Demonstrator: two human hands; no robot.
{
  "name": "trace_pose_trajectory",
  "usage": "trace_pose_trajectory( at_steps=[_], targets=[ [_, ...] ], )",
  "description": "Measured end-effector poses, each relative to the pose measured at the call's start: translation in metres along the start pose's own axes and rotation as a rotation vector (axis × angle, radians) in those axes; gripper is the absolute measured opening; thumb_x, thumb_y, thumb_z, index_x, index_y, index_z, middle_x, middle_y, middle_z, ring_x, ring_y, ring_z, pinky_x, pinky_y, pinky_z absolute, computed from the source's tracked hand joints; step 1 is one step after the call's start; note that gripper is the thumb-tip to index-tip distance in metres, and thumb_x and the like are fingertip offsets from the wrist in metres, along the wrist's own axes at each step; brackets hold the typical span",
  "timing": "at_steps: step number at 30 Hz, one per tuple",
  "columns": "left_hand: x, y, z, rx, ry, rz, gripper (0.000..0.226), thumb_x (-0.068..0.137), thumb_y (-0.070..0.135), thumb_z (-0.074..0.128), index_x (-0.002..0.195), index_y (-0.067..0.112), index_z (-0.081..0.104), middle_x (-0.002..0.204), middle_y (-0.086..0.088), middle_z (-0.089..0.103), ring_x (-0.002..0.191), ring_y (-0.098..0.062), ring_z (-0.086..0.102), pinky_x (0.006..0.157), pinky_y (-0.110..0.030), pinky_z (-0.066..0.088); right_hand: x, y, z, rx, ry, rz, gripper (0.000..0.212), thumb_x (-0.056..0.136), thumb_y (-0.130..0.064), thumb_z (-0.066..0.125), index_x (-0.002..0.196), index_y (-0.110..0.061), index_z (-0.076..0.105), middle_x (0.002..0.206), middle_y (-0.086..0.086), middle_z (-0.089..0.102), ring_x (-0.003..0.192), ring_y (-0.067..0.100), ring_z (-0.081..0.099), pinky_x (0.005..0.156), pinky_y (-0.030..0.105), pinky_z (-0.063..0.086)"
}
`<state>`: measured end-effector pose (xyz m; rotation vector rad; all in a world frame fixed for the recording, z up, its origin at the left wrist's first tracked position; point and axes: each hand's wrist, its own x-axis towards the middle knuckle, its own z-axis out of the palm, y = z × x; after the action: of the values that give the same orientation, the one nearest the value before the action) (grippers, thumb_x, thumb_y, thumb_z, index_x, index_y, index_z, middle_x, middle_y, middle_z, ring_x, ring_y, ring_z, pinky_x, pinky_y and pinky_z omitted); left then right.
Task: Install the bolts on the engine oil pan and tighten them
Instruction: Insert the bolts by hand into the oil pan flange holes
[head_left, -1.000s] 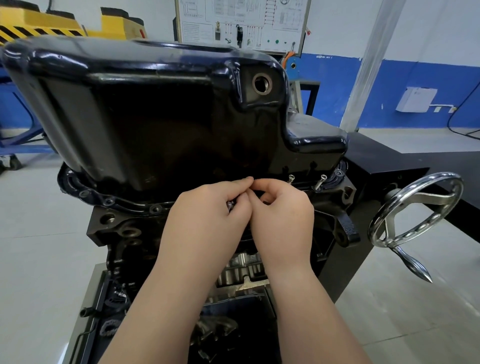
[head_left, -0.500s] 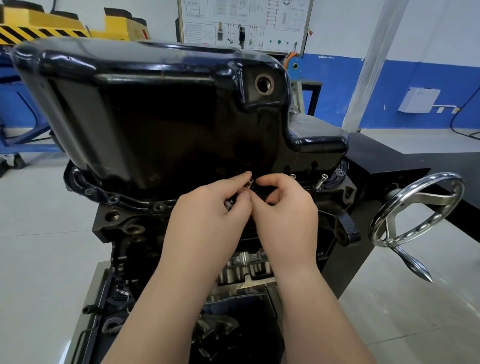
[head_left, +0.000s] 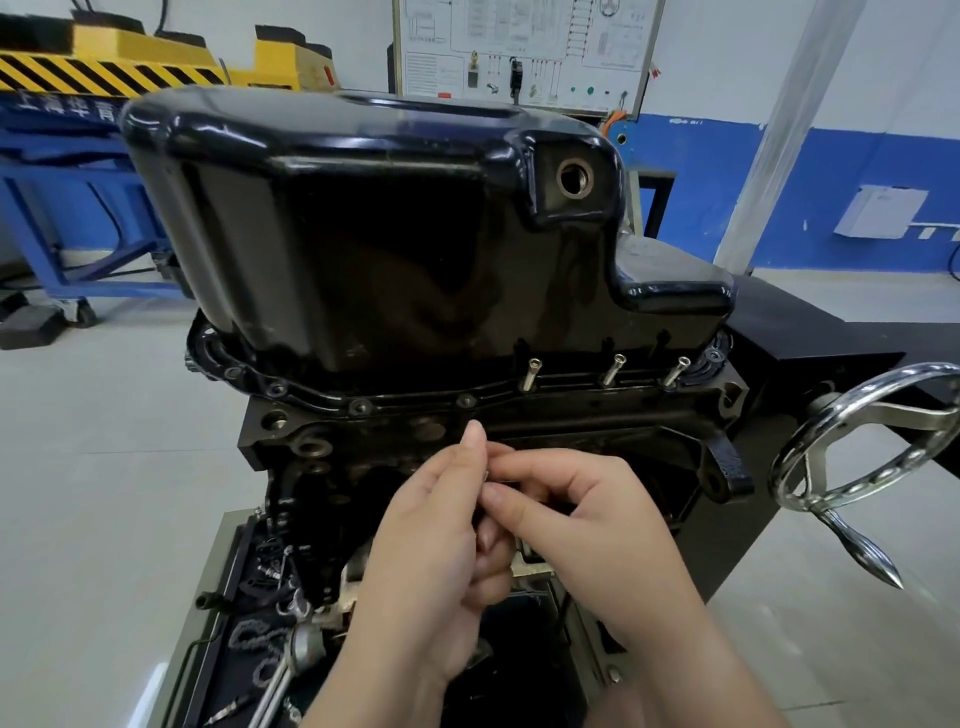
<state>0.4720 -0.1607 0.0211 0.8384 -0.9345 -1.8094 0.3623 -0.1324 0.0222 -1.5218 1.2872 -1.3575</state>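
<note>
The black oil pan (head_left: 389, 234) sits upside down on the engine block (head_left: 571, 415). Three silver bolts (head_left: 613, 369) stand loosely in holes on the right part of its near flange. Holes further left along the flange (head_left: 360, 406) hold no bolt. My left hand (head_left: 441, 561) and right hand (head_left: 587, 525) meet below the flange, in front of the block. The left hand's fingers are curled, and a small glint of a bolt (head_left: 485, 474) shows at its fingertips. My right thumb and forefinger pinch at that same spot. Most of this bolt is hidden.
A chrome handwheel (head_left: 857, 441) sticks out at the right of the black engine stand (head_left: 810, 332). Below the block a tray (head_left: 223, 639) holds a chain and loose parts. A yellow and blue machine (head_left: 104, 73) and a wiring board (head_left: 519, 52) stand behind.
Both hands have dropped from the pan's flange to in front of the block. A third bolt now stands in the flange where the fingers were. The view has pulled back.
</note>
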Motion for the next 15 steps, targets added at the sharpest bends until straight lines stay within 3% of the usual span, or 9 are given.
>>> trace_pose_trajectory(
  at_steps=[2, 6, 11, 15],
  targets=[
    [-0.001, -0.001, -0.003, -0.015, 0.004, -0.008, 0.038, 0.070, 0.053, 0.057, 0.071, 0.016, 0.065, 0.044, 0.002, 0.034, 0.034, -0.006, 0.025, 0.035, -0.010, 0.017, 0.001, 0.000, 0.000, 0.001, -0.001, 0.009, 0.012, 0.083, -0.010, 0.068, 0.088, -0.018, 0.075, 0.059, 0.010, 0.065, 0.061, 0.013, 0.068, 0.066, 0.025, 0.055],
    [0.001, -0.002, -0.007, -0.068, 0.011, -0.067, 0.034, 0.071, 0.047, 0.061, 0.068, 0.013, 0.057, 0.046, 0.000, 0.035, 0.034, -0.006, 0.026, 0.033, -0.010, 0.018, 0.007, -0.003, 0.002, 0.039, -0.051, 0.083, 0.010, 0.081, -0.009, 0.071, 0.081, -0.020, 0.071, 0.060, 0.011, 0.061, 0.059, 0.015, 0.066, 0.069, 0.044, 0.055],
    [0.003, -0.002, -0.011, -0.226, -0.007, -0.113, 0.021, 0.079, 0.031, 0.059, 0.072, 0.011, 0.063, 0.052, -0.002, 0.042, 0.033, -0.006, 0.029, 0.030, -0.009, 0.019, 0.014, 0.000, 0.003, 0.197, -0.005, 0.116, 0.010, 0.085, -0.014, 0.066, 0.078, -0.021, 0.070, 0.062, 0.008, 0.065, 0.060, 0.017, 0.063, 0.063, 0.025, 0.050],
    [0.004, -0.002, -0.014, -0.309, -0.004, -0.164, 0.032, 0.090, 0.022, 0.052, 0.064, 0.011, 0.068, 0.054, -0.003, 0.045, 0.033, -0.006, 0.031, 0.027, -0.010, 0.020, 0.016, 0.004, 0.004, 0.153, 0.014, 0.088, 0.005, 0.077, -0.024, 0.069, 0.077, -0.020, 0.070, 0.059, 0.003, 0.063, 0.062, 0.013, 0.062, 0.066, 0.022, 0.048]
  ],
)
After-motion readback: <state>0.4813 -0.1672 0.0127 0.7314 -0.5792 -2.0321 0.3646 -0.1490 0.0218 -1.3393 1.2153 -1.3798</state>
